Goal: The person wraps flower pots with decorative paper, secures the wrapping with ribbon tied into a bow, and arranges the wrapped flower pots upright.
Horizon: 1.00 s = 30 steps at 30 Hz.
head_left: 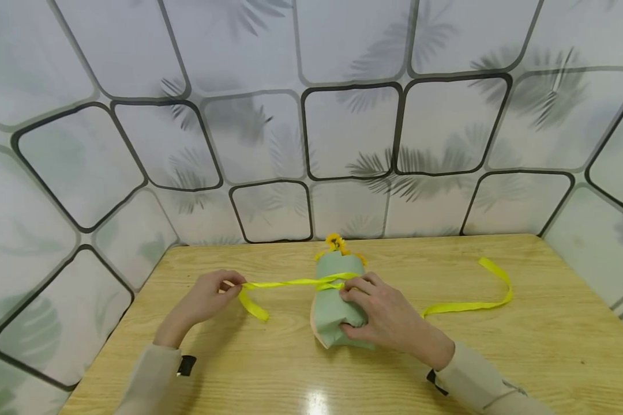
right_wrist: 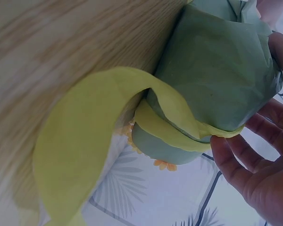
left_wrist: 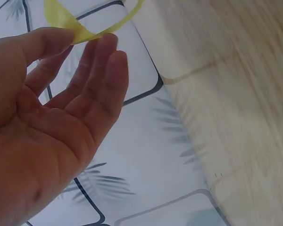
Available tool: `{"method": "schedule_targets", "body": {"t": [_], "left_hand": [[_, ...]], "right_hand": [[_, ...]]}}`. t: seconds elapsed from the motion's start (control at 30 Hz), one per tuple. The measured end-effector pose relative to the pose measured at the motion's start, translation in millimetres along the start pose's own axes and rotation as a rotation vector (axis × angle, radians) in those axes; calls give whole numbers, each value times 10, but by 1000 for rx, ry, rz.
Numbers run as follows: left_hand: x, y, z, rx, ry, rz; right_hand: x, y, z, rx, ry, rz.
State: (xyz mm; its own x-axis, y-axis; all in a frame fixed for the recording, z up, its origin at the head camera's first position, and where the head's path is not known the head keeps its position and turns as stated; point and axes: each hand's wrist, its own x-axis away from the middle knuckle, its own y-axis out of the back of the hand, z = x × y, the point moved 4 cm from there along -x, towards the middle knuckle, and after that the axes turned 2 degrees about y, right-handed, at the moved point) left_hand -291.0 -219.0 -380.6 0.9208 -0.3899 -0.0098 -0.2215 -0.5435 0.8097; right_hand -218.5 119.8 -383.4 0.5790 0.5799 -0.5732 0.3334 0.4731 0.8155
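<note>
A small bouquet wrapped in pale green paper [head_left: 337, 314] lies on the table, its yellow-orange flowers [head_left: 334, 242] showing at the far end. Yellow ribbon [head_left: 285, 283] circles the wrapping near its upper part. On the left, my left hand [head_left: 210, 295] pinches one length of the ribbon [left_wrist: 87, 35] between thumb and fingertips and holds it taut; a short tail hangs below. My right hand [head_left: 389, 314] holds the bouquet from the right, fingertips on the ribbon band and thumb lower on the paper [right_wrist: 217, 70]. The other ribbon length [right_wrist: 78, 136] loops away from the band.
The loose ribbon end [head_left: 506, 291] curves over the wooden table [head_left: 280, 369] on the right. Behind and beside the table stand walls [head_left: 353, 132] patterned with rounded outlines and leaves. Dark bands [head_left: 186, 365] show at both cuffs.
</note>
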Motion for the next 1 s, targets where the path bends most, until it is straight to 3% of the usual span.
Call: {"method": "schedule_targets", "body": {"t": [0.13, 0.23, 0.5, 0.63, 0.83, 1.0], "left_hand": [[-29, -42, -53, -58, -18, 22], [-83, -128, -183, -80, -55, 19], [-283, -496, -839, 28, -250, -35], [-383, -664, -1062, 92, -321, -31], [-479, -804, -1150, 73, -364, -24], [-476, -798, -1129, 46, -384, -48]], "right_hand": [[4, 0, -5, -1, -1, 1], [4, 2, -3, -5, -4, 5], [15, 2, 7, -14, -12, 13], [14, 0, 4, -17, -3, 7], [13, -11, 6, -24, 5, 13], [11, 3, 5, -5, 4, 10]]}}
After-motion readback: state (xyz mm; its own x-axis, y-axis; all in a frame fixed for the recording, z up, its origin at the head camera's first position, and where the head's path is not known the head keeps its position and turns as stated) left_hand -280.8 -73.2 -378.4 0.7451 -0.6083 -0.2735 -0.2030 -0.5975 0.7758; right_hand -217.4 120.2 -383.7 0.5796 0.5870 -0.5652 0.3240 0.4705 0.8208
